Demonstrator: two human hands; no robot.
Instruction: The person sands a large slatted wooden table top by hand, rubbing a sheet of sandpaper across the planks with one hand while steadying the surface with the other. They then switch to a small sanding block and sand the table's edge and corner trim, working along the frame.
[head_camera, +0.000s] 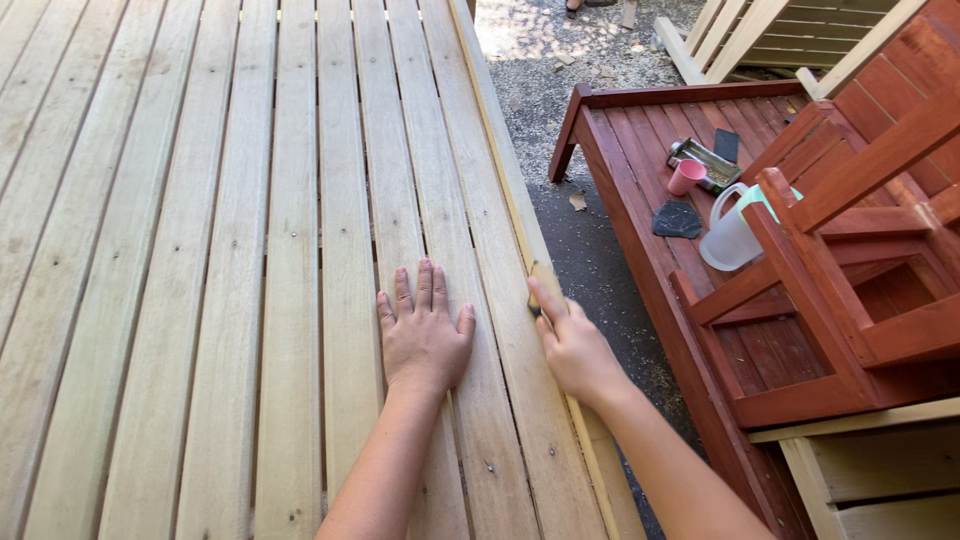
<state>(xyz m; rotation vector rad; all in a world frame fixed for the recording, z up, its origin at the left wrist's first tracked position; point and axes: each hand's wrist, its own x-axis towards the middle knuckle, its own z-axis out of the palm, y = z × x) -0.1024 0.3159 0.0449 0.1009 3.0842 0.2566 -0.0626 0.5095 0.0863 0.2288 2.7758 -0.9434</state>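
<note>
A small tan sanding pad (543, 285) sits just right of the frame's centre, pressed against the outer edge of a pale slatted wooden panel (250, 250). The right hand (575, 345) pinches it, fingers curled over the top, holding it against the edge slat. The pad looks light, thin and flexible, rough on its working face; it seems best gripped across its back with fingertips, as here. The left hand (423, 335) lies flat on the slats at centre, fingers spread, palm down, holding nothing. The panel fills the left half of the frame; it looks stiff, heavy and unfinished, with small screw heads showing.

Right of the panel is a strip of dark gravel ground (590, 240). Beyond it, a red-stained slatted bench (650, 150) carries a flat metal tin (705, 162), a pink cup (686, 176), two dark sanding sheets (678, 220) and a translucent plastic jug (728, 235) with a pale green lid. No readable labels can be made out. A red wooden chair frame (850, 270) stands at right.
</note>
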